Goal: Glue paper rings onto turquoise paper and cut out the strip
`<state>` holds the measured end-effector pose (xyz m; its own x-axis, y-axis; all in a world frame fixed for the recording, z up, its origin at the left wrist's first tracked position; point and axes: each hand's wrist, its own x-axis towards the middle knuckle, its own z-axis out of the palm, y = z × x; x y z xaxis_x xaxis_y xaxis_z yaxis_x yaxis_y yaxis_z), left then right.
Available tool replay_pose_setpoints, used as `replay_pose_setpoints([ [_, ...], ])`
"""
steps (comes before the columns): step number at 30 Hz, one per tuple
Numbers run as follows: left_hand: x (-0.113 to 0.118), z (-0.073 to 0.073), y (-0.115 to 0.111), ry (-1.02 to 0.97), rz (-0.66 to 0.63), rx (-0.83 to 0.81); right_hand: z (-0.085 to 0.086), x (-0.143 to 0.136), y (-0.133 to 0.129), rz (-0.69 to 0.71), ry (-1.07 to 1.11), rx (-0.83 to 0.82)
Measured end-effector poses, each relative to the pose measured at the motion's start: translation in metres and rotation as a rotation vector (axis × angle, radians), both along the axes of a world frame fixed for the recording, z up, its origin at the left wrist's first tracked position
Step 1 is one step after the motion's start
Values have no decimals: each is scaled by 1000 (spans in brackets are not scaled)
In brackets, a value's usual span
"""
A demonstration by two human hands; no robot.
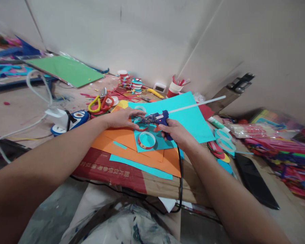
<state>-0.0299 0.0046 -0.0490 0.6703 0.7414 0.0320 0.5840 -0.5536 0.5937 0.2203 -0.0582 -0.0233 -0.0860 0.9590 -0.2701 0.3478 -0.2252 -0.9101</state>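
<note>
My right hand (176, 132) is wrapped round the handle of a blue hot glue gun (161, 118), a finger at its orange trigger. A long white glue stick (198, 104) juts from the gun's back, and its nozzle points left. My left hand (122, 117) is open beside the nozzle, thumb and fingers apart. Its thumb tip is at a red-edged paper ring (143, 129); whether it presses on it I cannot tell. Nearer me, a second red and white ring (146, 140) stands on a blue paper piece (157, 144).
Orange sheets (127, 139) and a large blue sheet (190, 125) lie under my hands. A black cord (181, 176) hangs from the gun. Scissors (101, 101), decorated drums (136, 86) and a pencil cup (175, 88) stand behind. A power strip (78, 118) is left, a black phone-like slab (255, 179) right.
</note>
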Motion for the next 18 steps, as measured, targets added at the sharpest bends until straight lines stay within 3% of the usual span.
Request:
replay_pose_setpoints([
  [18,0,-3,2,24,-9,47,-11,-21,-2,35,-108,110],
])
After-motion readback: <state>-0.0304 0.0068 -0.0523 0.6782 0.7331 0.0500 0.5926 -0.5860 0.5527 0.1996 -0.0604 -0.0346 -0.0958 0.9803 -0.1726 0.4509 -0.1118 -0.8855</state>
